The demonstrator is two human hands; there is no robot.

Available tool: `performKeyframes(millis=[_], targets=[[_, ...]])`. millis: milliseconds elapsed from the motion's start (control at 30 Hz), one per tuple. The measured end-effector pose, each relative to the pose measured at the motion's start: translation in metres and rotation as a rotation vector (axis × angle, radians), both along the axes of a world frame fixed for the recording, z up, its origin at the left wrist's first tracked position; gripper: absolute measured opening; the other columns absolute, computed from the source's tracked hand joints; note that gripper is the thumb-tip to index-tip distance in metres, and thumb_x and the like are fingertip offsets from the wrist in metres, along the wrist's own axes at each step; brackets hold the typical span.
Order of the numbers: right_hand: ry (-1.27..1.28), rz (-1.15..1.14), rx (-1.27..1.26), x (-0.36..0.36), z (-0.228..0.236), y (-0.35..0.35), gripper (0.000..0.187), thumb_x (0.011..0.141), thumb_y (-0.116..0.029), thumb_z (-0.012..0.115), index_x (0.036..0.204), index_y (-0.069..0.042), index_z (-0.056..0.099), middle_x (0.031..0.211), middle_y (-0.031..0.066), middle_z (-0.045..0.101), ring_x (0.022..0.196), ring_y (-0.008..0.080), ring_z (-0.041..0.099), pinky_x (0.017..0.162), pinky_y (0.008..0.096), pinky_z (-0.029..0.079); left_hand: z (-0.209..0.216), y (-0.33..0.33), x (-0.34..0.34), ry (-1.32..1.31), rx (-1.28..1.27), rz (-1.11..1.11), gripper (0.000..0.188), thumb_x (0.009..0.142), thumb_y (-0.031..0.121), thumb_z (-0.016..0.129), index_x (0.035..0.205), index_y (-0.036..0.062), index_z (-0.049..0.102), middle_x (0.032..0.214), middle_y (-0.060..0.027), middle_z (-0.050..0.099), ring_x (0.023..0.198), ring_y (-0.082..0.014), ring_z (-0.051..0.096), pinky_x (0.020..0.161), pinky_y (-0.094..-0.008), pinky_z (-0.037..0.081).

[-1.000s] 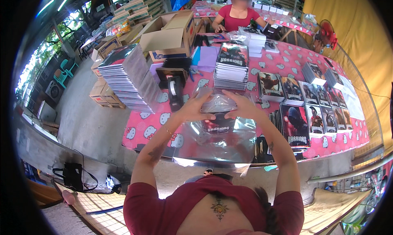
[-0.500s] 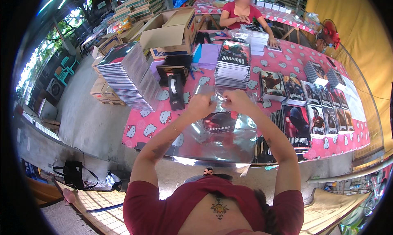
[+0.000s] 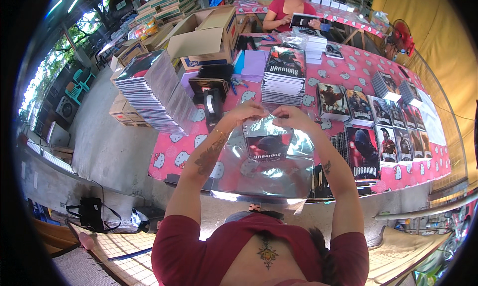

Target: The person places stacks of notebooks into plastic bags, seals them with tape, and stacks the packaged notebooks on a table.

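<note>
My left hand (image 3: 248, 112) and my right hand (image 3: 293, 116) are side by side at the far part of a clear plastic sheet (image 3: 233, 172), both closed on it in a pinch. The sheet spreads shiny and wrinkled toward the table's near edge. A small notebook (image 3: 269, 146) with a dark and red cover shows just below my hands, among the plastic; whether it lies inside or under it I cannot tell. Beyond my hands rises a stack of notebooks (image 3: 284, 67). A black tape dispenser (image 3: 213, 108) stands left of my left hand.
A tall leaning stack of plastic-covered notebooks (image 3: 149, 94) stands at left, by an open cardboard box (image 3: 204, 42). Rows of notebooks (image 3: 358, 104) and a larger spiral notebook (image 3: 363, 154) lie at right on the pink patterned tablecloth (image 3: 343, 72). Across the table, a co-worker (image 3: 291, 9) holds a dark-covered book.
My hands have shifted from tighter fists to fingertip pinches on the plastic, the left forearm turning. Across the table, the co-worker has lifted a book off the table.
</note>
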State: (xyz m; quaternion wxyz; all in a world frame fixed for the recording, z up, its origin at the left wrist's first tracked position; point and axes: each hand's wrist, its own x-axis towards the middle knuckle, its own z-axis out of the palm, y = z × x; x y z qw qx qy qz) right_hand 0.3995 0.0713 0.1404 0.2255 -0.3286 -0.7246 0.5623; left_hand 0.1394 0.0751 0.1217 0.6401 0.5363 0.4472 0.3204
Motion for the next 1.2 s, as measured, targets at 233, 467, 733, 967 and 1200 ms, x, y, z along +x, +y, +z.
performKeyframes(millis=[233,467,733,967,1200], targets=[[-0.007,-0.089,0.062,-0.003,-0.005,-0.005,0.035,0.087,-0.026,0.075,0.111,-0.003,0.066,0.095,0.0044,0.068,0.089,0.0113,0.063,0.078,0.0264,0.050,-0.049,-0.053,-0.124,0.773,0.387,0.820,0.025,0.082,0.020,0.073,0.095,-0.0018,0.073,0.069,-0.0034,0.066,0.064,-0.0151,0.062,0.060,-0.0318,0.049],[-0.087,-0.114,0.044,-0.004,0.007,-0.010,0.035,0.087,-0.027,0.074,0.111,-0.003,0.065,0.095,0.0034,0.067,0.086,0.0103,0.061,0.074,0.0256,0.048,-0.117,-0.077,-0.126,-0.229,0.166,0.915,0.019,0.089,0.018,0.068,0.098,0.0017,0.072,0.075,-0.0022,0.064,0.069,-0.0084,0.058,0.060,-0.0279,0.046],[-0.050,-0.179,0.032,-0.003,0.008,-0.015,0.033,0.086,-0.023,0.074,0.110,-0.001,0.067,0.088,0.0035,0.067,0.081,0.0103,0.061,0.073,0.0261,0.049,-0.078,-0.087,-0.128,1.012,0.180,0.846,0.017,0.085,0.019,0.065,0.081,0.0035,0.070,0.081,-0.0152,0.071,0.078,-0.0283,0.070,0.066,-0.0404,0.052],[0.009,-0.072,-0.071,-0.010,0.013,-0.016,0.049,0.087,-0.023,0.073,0.130,-0.004,0.057,0.111,0.0071,0.062,0.091,0.0125,0.059,0.079,0.0281,0.049,0.122,-0.021,-0.021,0.830,1.092,-0.445,0.013,0.080,0.022,0.069,0.082,0.0092,0.071,0.071,-0.0054,0.066,0.073,-0.0251,0.065,0.066,-0.0375,0.047],[0.057,-0.105,-0.059,-0.005,0.003,-0.015,0.063,0.088,-0.023,0.071,0.144,-0.011,0.044,0.127,0.0078,0.056,0.102,0.0148,0.056,0.088,0.0292,0.048,0.063,0.070,0.025,0.901,0.402,-1.010,0.019,0.082,0.025,0.072,0.083,0.0057,0.069,0.077,-0.0041,0.068,0.074,-0.0172,0.064,0.076,-0.0342,0.048]])
